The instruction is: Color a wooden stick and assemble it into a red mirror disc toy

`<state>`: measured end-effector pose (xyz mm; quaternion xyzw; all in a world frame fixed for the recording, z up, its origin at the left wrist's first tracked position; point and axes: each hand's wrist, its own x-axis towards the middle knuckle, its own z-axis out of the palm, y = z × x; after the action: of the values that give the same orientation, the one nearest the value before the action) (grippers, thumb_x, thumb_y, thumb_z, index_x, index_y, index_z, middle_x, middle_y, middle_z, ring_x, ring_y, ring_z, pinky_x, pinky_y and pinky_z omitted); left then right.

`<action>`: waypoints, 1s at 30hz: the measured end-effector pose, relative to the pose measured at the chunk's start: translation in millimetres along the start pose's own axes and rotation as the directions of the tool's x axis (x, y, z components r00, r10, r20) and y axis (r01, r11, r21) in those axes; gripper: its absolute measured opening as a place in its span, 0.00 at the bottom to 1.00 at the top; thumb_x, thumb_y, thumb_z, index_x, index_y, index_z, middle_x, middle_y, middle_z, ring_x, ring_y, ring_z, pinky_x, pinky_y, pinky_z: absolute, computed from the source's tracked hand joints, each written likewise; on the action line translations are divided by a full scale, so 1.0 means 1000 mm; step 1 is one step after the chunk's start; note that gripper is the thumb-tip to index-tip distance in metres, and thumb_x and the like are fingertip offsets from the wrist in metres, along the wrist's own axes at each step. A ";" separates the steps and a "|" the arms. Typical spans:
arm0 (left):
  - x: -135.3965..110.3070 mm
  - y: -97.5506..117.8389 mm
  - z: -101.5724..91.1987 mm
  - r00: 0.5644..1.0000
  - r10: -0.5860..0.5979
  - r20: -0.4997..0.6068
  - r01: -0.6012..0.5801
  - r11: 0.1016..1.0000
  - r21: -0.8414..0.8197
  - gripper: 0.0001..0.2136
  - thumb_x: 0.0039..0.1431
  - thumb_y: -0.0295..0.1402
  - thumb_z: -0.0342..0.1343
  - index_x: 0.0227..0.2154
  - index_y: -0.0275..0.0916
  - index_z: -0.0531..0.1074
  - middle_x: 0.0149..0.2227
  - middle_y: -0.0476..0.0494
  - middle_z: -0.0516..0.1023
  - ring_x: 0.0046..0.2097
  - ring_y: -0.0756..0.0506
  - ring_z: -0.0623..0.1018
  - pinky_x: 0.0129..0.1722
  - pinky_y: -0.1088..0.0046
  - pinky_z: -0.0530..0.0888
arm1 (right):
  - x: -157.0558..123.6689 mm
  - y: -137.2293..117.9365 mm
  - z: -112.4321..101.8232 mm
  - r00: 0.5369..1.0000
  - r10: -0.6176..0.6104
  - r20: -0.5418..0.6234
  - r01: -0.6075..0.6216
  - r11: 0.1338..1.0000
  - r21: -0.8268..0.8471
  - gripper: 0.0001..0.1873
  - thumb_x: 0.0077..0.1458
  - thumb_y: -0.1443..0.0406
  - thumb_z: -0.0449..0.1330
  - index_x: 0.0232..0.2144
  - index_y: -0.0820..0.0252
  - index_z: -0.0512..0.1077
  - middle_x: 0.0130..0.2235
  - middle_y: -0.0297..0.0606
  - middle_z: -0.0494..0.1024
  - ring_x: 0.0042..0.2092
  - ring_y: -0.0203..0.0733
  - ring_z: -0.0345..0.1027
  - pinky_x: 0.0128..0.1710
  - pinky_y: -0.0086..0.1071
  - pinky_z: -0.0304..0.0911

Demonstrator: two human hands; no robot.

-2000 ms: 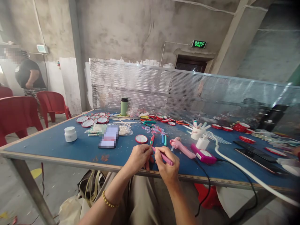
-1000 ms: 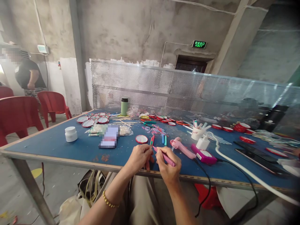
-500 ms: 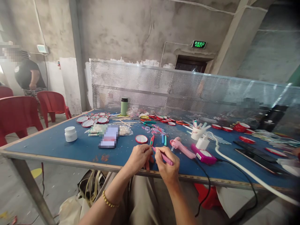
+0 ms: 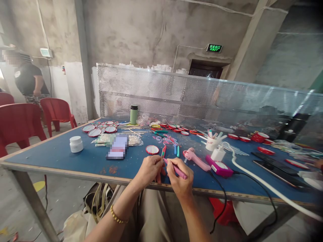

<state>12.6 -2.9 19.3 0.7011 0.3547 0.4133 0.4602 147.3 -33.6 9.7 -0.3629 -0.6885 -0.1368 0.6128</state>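
Observation:
Close together over the table's front edge, both my hands are at work. My right hand (image 4: 181,173) is closed round a thick pink pen (image 4: 179,171), its tip pointing left towards my other hand. The fingers of my left hand (image 4: 150,169) are pinched together beside that tip; whatever they hold is small and mostly hidden. Just beyond the fingertips lies a red and green pen-like piece (image 4: 164,151). Next to it are a round red-rimmed disc (image 4: 152,149) and teal and blue pens (image 4: 178,151).
Right of my hands lie a pink glue-gun-like tool (image 4: 196,158), a purple box (image 4: 220,168) with cables and a paper cup (image 4: 211,144) of pens. Leftward are a phone (image 4: 117,148) and white jar (image 4: 76,144). A green bottle (image 4: 133,116) stands before a perforated metal screen (image 4: 151,90).
My hands hold almost the same pose, with the pink pen still in my right hand. At the far left, the standing person has shifted slightly.

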 end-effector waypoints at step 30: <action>0.002 -0.003 0.001 1.000 0.008 -0.011 -0.009 0.999 -0.040 0.15 0.61 0.40 0.49 0.20 0.41 0.63 0.14 0.55 0.67 0.14 0.51 0.71 0.14 0.80 0.61 | -0.001 0.001 0.001 1.000 0.002 0.015 -0.002 1.000 0.023 0.09 0.63 0.70 0.57 0.30 0.59 0.72 0.25 0.32 0.75 0.25 0.33 0.69 0.29 0.25 0.65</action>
<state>13.7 -0.9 16.8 0.6910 0.3460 0.4261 0.4703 147.7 -32.7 8.1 -0.3575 -0.6941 -0.1254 0.6121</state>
